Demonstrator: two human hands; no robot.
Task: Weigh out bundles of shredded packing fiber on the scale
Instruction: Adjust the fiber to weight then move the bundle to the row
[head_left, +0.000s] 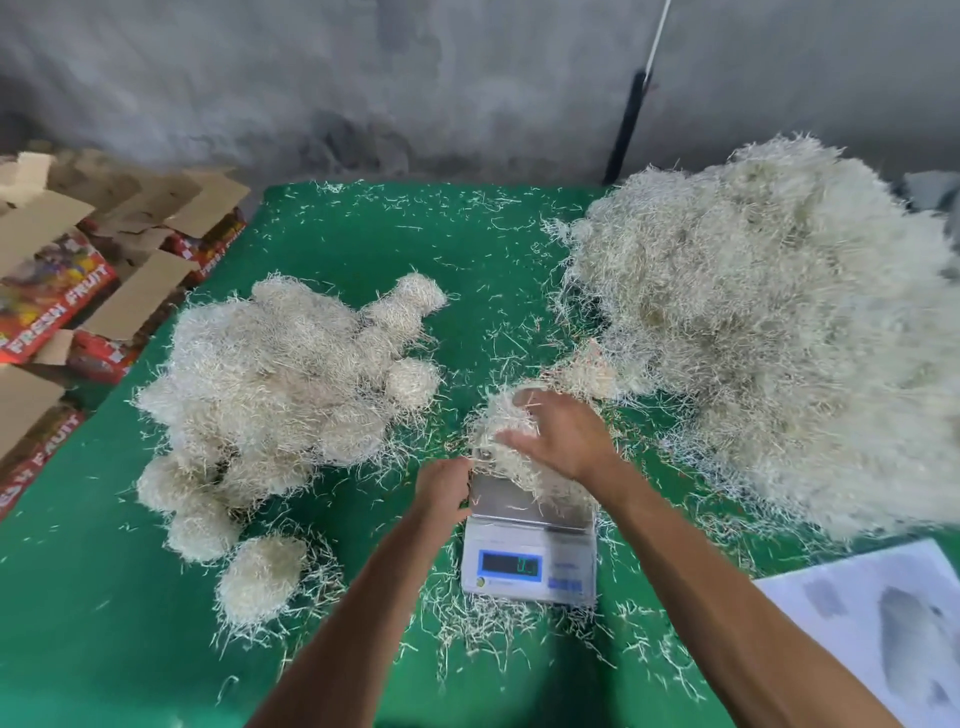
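A white digital scale (530, 566) with a steel pan stands on the green table cloth (104, 649) near the front middle. A pale bundle of shredded fiber (501, 441) sits on the pan's far side. My right hand (563, 436) lies over the bundle with fingers spread, pressing on it. My left hand (444, 488) is at the bundle's near left edge, fingers curled into the fiber beside the pan. A big loose heap of fiber (769, 332) fills the right side. Several rounded, finished bundles (280, 384) are piled to the left.
Open cardboard boxes printed "FRESH FRUIT" (57, 291) stand off the table's left edge. A white printed sheet (883, 634) lies at the front right corner. Loose strands litter the cloth. A grey wall with a black pole (626, 130) rises behind.
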